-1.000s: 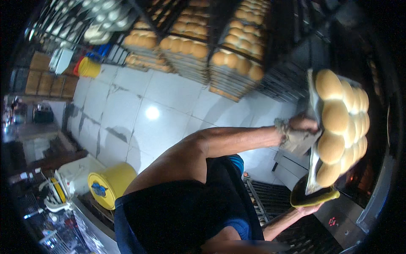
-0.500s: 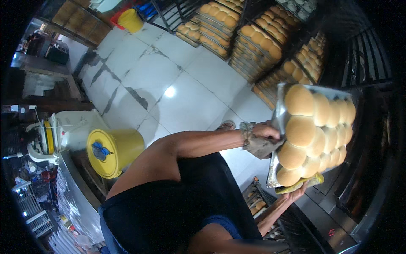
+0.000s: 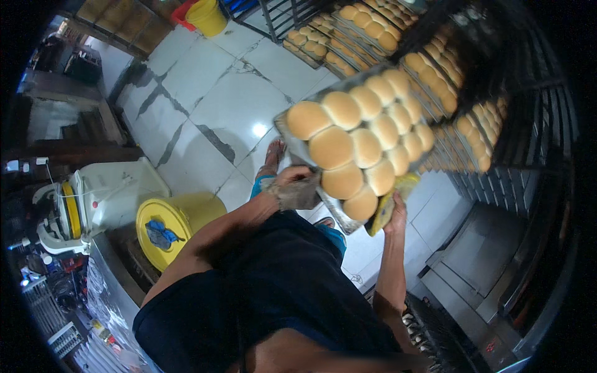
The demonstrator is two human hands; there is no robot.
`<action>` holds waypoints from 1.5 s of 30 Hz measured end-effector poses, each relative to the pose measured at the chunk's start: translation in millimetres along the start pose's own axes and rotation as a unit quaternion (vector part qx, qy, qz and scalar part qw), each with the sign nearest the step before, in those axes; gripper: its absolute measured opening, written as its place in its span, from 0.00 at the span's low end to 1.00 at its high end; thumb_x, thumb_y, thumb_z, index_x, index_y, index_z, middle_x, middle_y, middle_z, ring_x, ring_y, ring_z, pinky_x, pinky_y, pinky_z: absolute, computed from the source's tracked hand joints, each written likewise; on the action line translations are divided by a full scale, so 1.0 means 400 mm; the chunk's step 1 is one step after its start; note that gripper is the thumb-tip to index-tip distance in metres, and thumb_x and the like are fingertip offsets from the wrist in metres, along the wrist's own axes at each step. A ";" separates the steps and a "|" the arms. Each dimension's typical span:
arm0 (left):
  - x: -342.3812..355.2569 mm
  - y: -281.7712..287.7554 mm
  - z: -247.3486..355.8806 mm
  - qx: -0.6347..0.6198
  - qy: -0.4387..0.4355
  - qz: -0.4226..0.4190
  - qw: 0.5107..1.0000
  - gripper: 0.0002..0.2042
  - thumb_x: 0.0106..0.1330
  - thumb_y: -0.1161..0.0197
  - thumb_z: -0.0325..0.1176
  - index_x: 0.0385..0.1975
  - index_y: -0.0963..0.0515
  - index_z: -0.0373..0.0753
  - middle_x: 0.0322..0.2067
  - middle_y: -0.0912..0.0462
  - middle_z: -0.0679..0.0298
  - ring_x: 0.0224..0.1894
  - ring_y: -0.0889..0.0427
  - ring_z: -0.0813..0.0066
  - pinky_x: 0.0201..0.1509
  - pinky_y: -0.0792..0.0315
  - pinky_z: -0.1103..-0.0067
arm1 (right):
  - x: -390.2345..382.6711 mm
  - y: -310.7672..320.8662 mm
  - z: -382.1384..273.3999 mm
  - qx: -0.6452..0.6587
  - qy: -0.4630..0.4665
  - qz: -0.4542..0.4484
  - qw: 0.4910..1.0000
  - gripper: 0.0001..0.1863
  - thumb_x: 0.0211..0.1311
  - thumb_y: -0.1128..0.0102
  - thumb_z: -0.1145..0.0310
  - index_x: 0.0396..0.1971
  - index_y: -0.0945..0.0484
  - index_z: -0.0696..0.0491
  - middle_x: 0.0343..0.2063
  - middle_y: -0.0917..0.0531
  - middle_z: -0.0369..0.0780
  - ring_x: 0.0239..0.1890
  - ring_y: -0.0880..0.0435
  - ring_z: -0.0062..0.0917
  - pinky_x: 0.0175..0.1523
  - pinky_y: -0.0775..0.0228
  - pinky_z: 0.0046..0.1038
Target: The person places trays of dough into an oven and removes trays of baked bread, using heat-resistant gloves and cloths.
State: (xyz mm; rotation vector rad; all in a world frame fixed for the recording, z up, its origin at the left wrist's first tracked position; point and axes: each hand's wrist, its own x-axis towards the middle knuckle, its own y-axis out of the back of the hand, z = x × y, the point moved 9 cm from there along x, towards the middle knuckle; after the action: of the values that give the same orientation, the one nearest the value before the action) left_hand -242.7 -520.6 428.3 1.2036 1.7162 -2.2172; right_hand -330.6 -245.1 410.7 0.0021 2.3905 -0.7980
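Held out in front of me is a metal baking tray (image 3: 336, 214) full of round golden-brown buns (image 3: 365, 147), packed in rows and touching one another. My left hand (image 3: 295, 176) is closed on the tray's near left edge through a grey cloth (image 3: 300, 194). On the right side, my right hand (image 3: 394, 215) grips the tray's edge with a yellow cloth (image 3: 402, 184) between palm and metal. The tray lies slightly slanted, its far end close to the racked buns. The fingers under the tray are hidden.
Dark metal racks (image 3: 522, 93) at the far right hold several trays of buns (image 3: 479, 137). A lidded yellow bucket (image 3: 193, 208) stands at my left, beside a white machine (image 3: 121, 180). White tiles with dark cracks cover the floor (image 3: 205, 99). Another yellow bucket (image 3: 206, 17) stands far off.
My body has turned, and both hands have carried the tray of buns from the right toward the middle, nearer the racks. Both hands keep their hold on the tray.
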 end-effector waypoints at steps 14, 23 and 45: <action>0.160 0.629 1.142 0.047 -0.299 0.049 0.952 0.04 0.58 0.46 0.22 0.25 0.24 0.33 0.27 0.22 0.66 0.29 0.25 0.78 0.37 0.28 0.81 | 1.039 -0.834 0.646 -0.072 -0.207 -0.050 0.974 0.19 0.60 0.43 0.69 0.50 0.29 0.58 0.43 0.21 0.41 0.46 0.21 0.30 0.51 0.28 0.34; 0.709 0.957 1.489 -0.138 -0.184 0.044 0.972 0.06 0.55 0.46 0.27 0.26 0.24 0.31 0.29 0.20 0.59 0.30 0.20 0.68 0.41 0.24 0.74 | 1.626 -0.895 0.827 -0.083 -0.189 -0.063 0.976 0.19 0.60 0.41 0.67 0.49 0.28 0.58 0.42 0.21 0.41 0.43 0.21 0.32 0.49 0.28 0.36; 1.294 0.989 1.758 -0.011 -0.117 -0.047 0.992 0.18 0.60 0.52 0.39 0.47 0.28 0.38 0.43 0.22 0.60 0.42 0.25 0.64 0.47 0.33 0.64 | 2.188 -0.750 0.788 -0.158 -0.087 -0.003 0.984 0.24 0.60 0.41 0.62 0.54 0.33 0.54 0.46 0.23 0.40 0.48 0.23 0.33 0.51 0.28 0.39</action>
State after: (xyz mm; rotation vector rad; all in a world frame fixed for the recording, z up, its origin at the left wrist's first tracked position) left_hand -763.2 -1068.2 -162.0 0.8353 1.7307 -2.2776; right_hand -923.8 -822.4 -108.8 -0.1962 2.3239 -0.3949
